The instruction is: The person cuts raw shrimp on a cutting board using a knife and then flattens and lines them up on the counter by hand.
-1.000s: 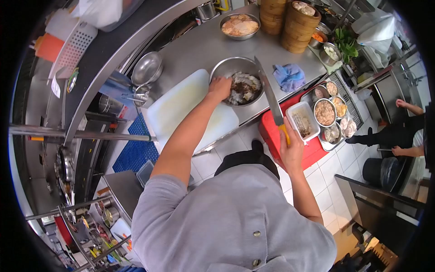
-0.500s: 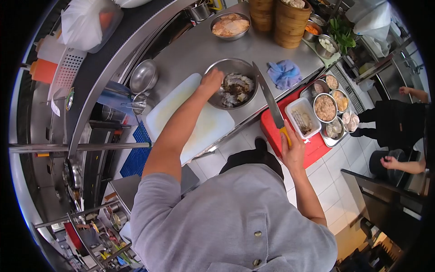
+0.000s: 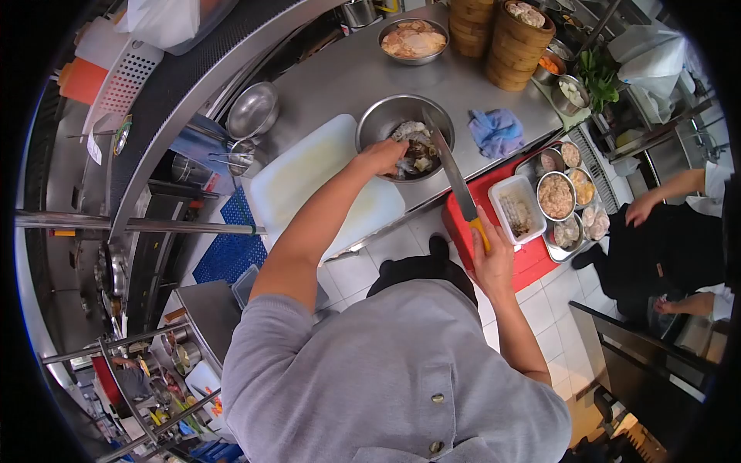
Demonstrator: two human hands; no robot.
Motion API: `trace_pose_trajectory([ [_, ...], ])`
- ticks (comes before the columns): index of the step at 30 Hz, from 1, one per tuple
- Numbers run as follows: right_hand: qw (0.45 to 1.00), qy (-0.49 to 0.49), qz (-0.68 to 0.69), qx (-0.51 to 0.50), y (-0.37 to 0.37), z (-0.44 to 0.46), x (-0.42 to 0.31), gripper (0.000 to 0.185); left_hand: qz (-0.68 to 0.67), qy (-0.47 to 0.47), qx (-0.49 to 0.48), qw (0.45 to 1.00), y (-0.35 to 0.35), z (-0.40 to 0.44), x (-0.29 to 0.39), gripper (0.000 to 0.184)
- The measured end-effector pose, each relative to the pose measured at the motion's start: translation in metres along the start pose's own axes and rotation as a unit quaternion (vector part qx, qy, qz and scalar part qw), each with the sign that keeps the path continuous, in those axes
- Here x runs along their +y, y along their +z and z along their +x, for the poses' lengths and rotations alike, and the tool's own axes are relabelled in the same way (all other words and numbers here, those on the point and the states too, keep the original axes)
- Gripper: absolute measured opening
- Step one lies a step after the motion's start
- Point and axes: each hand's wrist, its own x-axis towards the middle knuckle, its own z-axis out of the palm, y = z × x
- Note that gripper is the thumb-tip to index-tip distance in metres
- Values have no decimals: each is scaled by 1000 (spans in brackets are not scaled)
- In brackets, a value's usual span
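Note:
A steel bowl [image 3: 369, 123] on the counter holds grey peeled shrimp [image 3: 417, 135] with dark bits among them. My left hand [image 3: 384, 157] reaches over its near rim, fingers curled into the shrimp and their tips partly hidden. My right hand [image 3: 494, 258] is closed around the yellow handle of a long knife [image 3: 457, 181]. The blade points up and away, its tip end lying over the bowl's right side. Left of the bowl lies a white cutting board [image 3: 309, 193]. Near my right hand, a white plastic tub [image 3: 505, 187] contains more shrimp.
A red box [image 3: 482, 189] supports the tub and a tray of filled bowls [image 3: 557, 196]. A blue cloth [image 3: 496, 133] lies on the counter. Bamboo steamers [image 3: 519, 50] and a bowl of meat [image 3: 414, 40] stand behind. Another person's hand [image 3: 639, 210] shows at right.
My left hand has lowered from the bowl's left side into the shrimp. The knife remains in my right hand, its tip still over the bowl. The person at right has moved their arms.

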Motion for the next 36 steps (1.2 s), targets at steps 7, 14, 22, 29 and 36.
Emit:
trace_pose_trajectory([
  [7,999,50,8,8,1,-14,4,49,-56,7,25,998,2,20,-23,43],
  [14,997,72,-2,9,0,-18,6,49,-214,29,-100,971,1,22,-28,57],
  [22,998,67,10,14,0,-13,0,48,-146,53,-76,985,-16,20,-31,56],
  [29,998,63,-4,21,6,-8,3,48,-621,15,4,783,-61,-16,-17,28],
  [36,999,41,11,-1,12,1,1,47,-629,4,138,765,-56,-21,-16,33],
])
